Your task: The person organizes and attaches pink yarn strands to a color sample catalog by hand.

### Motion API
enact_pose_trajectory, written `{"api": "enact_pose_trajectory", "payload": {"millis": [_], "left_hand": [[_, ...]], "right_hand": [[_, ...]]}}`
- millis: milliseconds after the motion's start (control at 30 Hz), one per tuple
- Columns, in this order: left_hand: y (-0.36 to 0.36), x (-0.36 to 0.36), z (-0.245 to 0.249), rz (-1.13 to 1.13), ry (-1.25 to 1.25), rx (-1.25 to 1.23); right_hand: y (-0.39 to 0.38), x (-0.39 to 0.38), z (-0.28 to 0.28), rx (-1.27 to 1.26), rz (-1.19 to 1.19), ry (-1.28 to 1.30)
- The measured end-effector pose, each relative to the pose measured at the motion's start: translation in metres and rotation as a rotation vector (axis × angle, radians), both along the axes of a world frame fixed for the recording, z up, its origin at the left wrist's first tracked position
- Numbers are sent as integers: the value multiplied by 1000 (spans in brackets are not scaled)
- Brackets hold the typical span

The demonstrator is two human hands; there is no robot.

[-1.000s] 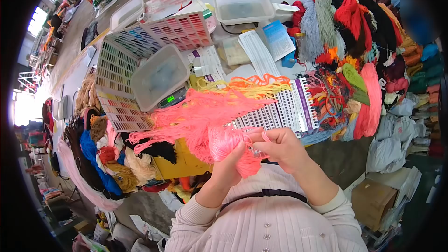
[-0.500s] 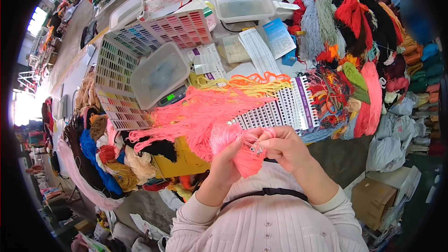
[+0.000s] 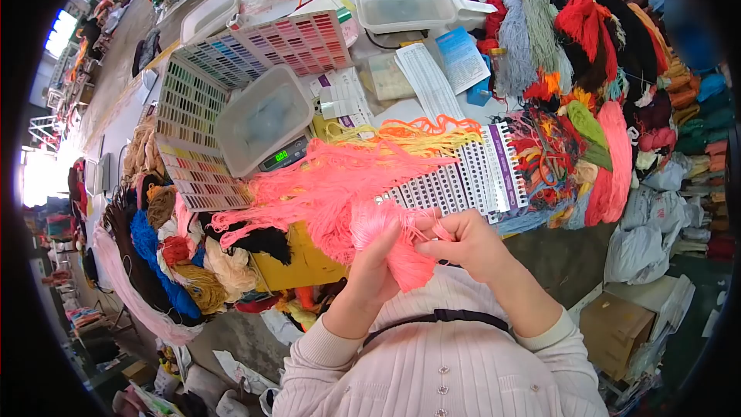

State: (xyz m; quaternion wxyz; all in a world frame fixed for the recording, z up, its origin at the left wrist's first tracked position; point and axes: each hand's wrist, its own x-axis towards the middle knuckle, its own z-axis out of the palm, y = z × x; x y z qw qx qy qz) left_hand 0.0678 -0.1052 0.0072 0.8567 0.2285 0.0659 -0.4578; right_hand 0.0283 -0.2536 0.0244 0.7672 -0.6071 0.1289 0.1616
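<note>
My left hand (image 3: 372, 269) is wrapped around a bunched skein of pink thread (image 3: 411, 264), held in front of my waist at the table's near edge. Pinched between the thumb and fingers of my right hand (image 3: 472, 247) are a few strands of pink thread (image 3: 438, 229) from the same bunch. Looser pink thread (image 3: 340, 170) spreads over the table just beyond my hands. Under it lies a perforated thread card (image 3: 440, 189) with rows of holes and a purple-edged strip.
Behind stands a folding colour chart (image 3: 289, 46) around a plastic tub (image 3: 266, 120) on a scale (image 3: 284, 156) reading 0.00. Another tub (image 3: 405, 8) and printed sheets (image 3: 428, 81) lie farther back. Heaped yarn (image 3: 552, 147) lies at right, more skeins (image 3: 154, 243) at left.
My right hand has shifted slightly left and its fingers have closed nearer the bunch. The left hand keeps its hold almost unmoved.
</note>
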Motion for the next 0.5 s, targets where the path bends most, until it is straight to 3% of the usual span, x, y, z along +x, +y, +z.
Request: {"api": "enact_pose_trajectory", "payload": {"millis": [167,267,367,467,500], "left_hand": [[0,1,8,46,0,-100],[-1,0,9,45,-68,102],[-10,-4,8,85,0,1],[-5,-5,-5,-39,-222,41],[-4,-5,-4,-35,-200,36]], "right_hand": [[-6,5,12,354,-238,196],[-18,0,-1,641,-275,186],[-10,1,10,537,-267,276],[5,2,9,252,-134,140],[8,3,9,268,-157,146]]}}
